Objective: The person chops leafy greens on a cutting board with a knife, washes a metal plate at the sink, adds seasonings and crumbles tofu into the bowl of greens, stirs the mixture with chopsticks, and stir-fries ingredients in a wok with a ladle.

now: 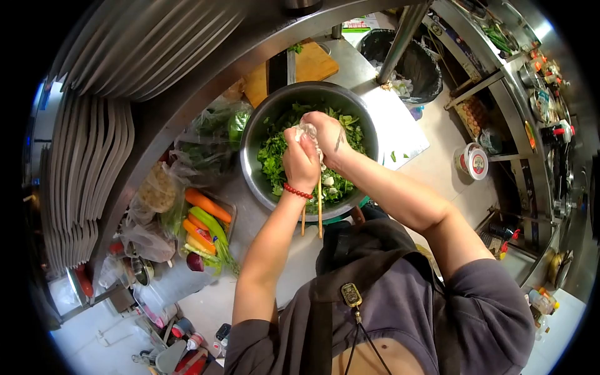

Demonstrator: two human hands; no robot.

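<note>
A large steel bowl [249, 164] holds chopped leafy greens [272, 156] with a few pale pieces among them. Above its middle, my left hand [301, 164] and my right hand [327, 136] come together, fingers closed around a soft whitish lump [309, 131]. What that lump is made of I cannot tell; part of it bulges out between the hands. A pair of wooden chopsticks [320, 215] sticks out over the near rim, below my hands. A red bead bracelet [298, 190] circles my left wrist.
Behind the bowl lies a wooden cutting board [319, 62] with a cleaver [280, 72]. Bagged greens [209, 137] and a tray with carrots [206, 203] and peppers stand left. Stacked plates [94, 162] hang over the left edge. A lined bin [425, 72] and white bucket [465, 161] are right.
</note>
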